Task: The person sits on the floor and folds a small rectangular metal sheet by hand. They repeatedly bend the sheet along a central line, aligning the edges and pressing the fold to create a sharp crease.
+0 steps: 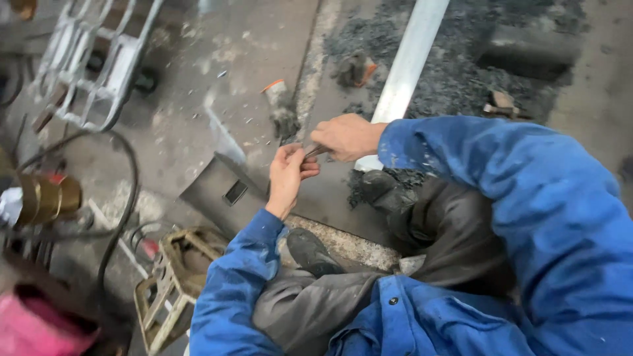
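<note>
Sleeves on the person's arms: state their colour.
Blue, speckled with pale spots, on both sleeves; the head view shows them clearly.

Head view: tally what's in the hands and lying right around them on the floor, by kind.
Hands: 2, left hand and right hand
Thin dark rod pinched between both hands' fingers: 1, rod
Long pale metal bars: 1, bar
Grey metal boxes with a slot: 1, box
Orange-tipped dirty pieces: 2, nearer piece, farther piece
Total: 7

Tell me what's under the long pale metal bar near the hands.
The pale metal bar lies on dark gritty debris over the concrete floor. Its near end is hidden behind the right hand and blue sleeve.
</note>
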